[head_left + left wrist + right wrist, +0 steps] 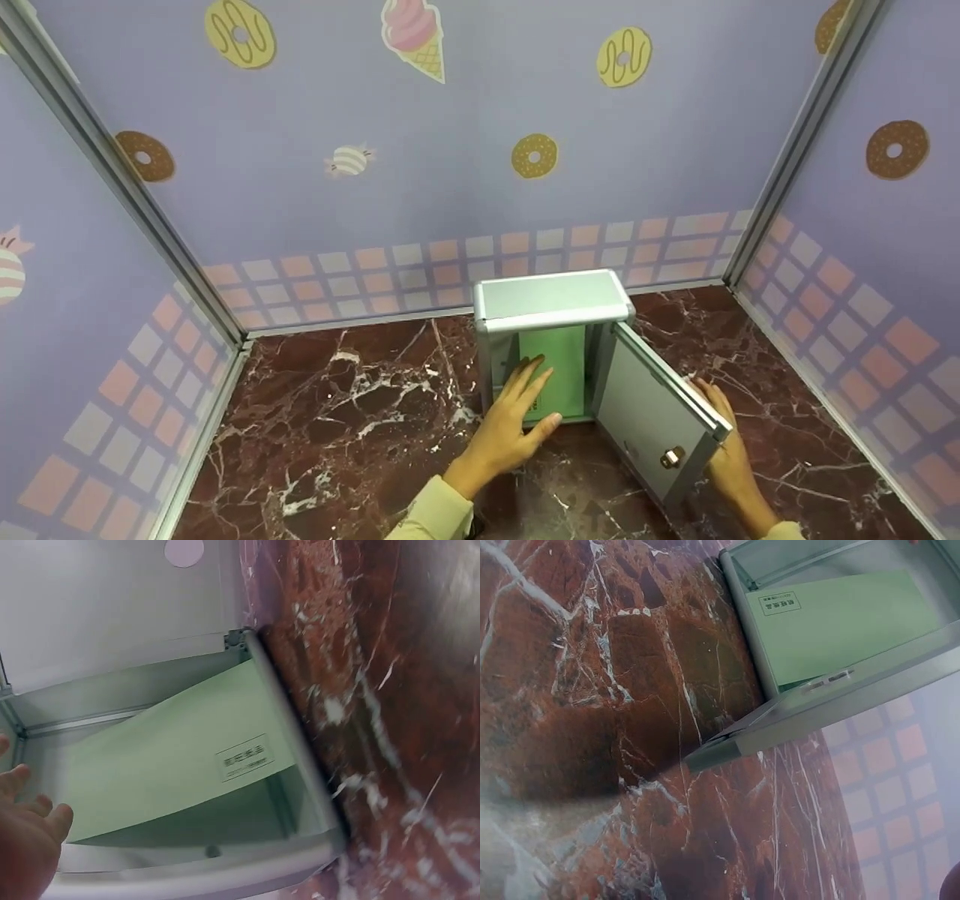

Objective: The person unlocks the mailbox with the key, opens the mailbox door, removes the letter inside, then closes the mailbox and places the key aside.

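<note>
A: How do the fingers of the left hand (504, 435) look?

B: Spread and fairly straight, with gaps between them, and the thumb (544, 430) stands well apart. They have hold of nothing that I can see.

A: Where is that hand?

B: Lower middle of the head frame, at the front of a small metal cabinet (555, 296), with its fingertips in front of the green sheet (566, 367). Whether they touch the sheet, I cannot tell. In the left wrist view the hand sits at the lower left edge, just beside the sheet.

A: And where exactly is the sheet?

B: Inside the cabinet, right of centre in the head frame. The left wrist view shows it tilted across the inside, with a boxed label (245, 757) right of centre.

A: What about the right hand (726, 457)?

B: Lower right of the head frame, on the outer side of the open door (649, 405), whose inner side bears a latch (672, 457). The door hides part of it, so I cannot tell how far open those fingers are, or whether they grip the door.

A: What carries the cabinet?

B: A dark red table (360, 420), veined in white
</note>
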Tool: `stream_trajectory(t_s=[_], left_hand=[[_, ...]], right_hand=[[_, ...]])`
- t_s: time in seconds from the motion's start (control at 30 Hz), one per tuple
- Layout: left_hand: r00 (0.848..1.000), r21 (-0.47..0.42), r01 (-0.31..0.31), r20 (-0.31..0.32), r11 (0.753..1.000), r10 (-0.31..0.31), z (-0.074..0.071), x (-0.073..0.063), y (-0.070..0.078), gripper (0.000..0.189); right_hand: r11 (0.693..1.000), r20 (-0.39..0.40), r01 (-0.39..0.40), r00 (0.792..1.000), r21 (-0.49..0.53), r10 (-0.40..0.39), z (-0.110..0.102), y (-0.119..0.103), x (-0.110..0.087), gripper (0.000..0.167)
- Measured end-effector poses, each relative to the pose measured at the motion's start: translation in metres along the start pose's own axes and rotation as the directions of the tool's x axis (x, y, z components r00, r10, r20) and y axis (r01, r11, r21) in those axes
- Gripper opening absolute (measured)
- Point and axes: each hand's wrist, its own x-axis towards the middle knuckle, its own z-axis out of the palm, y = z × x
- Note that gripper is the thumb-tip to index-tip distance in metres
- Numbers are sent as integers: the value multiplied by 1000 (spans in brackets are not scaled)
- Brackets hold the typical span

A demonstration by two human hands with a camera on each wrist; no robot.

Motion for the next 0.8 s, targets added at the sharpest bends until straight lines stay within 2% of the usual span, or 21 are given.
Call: stream_trajectory(t_s=[0.07, 0.17, 0.27, 0.43, 0.6, 0.7, 0.8], left_hand=[[1000, -26, 18, -23, 1000, -18, 5, 0, -4, 66], [997, -53, 43, -59, 998, -46, 12, 0, -10, 67], [992, -75, 83, -87, 994, -89, 20, 2, -15, 72], [975, -98, 194, -94, 976, -203, 28, 2, -21, 79], [958, -109, 277, -53, 955, -283, 34, 5, -23, 84], [941, -126, 331, -33, 935, -337, 37, 8, -25, 85], [922, -163, 374, -45, 913, -385, 40, 11, -28, 87]], right_hand=[[998, -6, -57, 998, -2, 57, 0, -2, -1, 46], [989, -9, -149, 989, -10, 149, -4, 15, -6, 45], [983, -6, -185, 983, 1, 185, -5, 24, -9, 46], [985, -3, -175, 985, 12, 175, -6, 29, -13, 46], [982, 11, -188, 982, -6, 188, -7, 28, -14, 44], [978, 18, -206, 978, -28, 207, -6, 28, -14, 43], [979, 16, -199, 980, -35, 200, -6, 29, -14, 42]])
